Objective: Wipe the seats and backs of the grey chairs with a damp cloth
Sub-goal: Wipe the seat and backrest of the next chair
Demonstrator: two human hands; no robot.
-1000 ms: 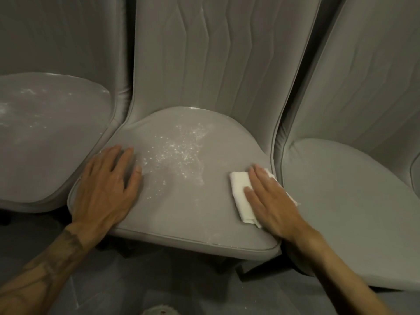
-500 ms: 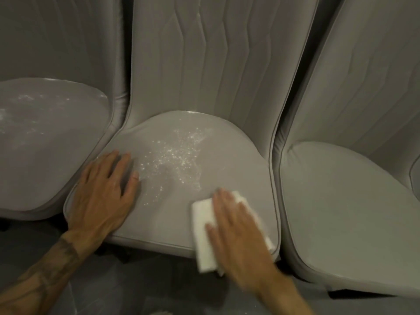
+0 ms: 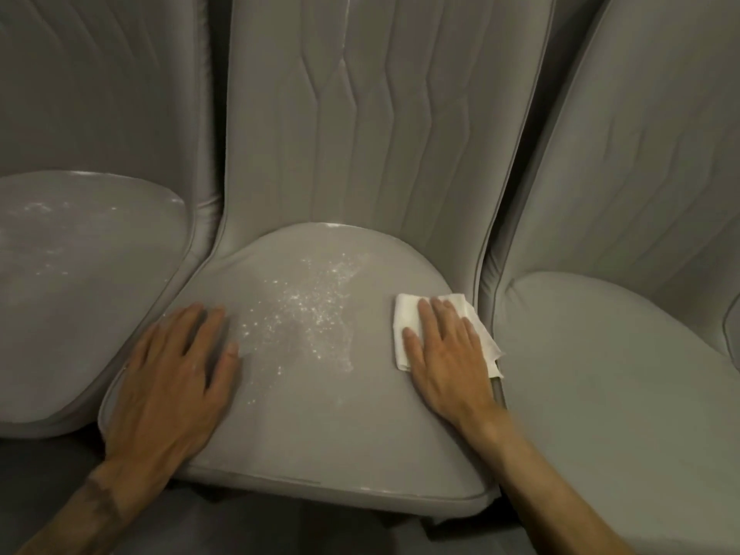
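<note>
Three grey chairs stand side by side. The middle chair's seat point(image 3: 304, 418) carries a patch of white specks point(image 3: 308, 310) near its centre, and its quilted back point(image 3: 360, 114) rises behind. A folded white cloth point(image 3: 404, 334) lies on the seat's right edge. My right hand point(image 3: 444, 354) presses flat on the cloth with straight fingers. My left hand point(image 3: 172, 374) rests flat on the seat's left front part, fingers spread.
The left chair's seat point(image 3: 80, 282) also shows faint white specks. The right chair's seat point(image 3: 608, 374) looks plain. Narrow dark gaps separate the chairs. Dark floor point(image 3: 280, 526) runs below the seat fronts.
My right hand has swept the cloth from the seat's right edge to the front edge and back up to the right edge. My left hand has stayed in place.
</note>
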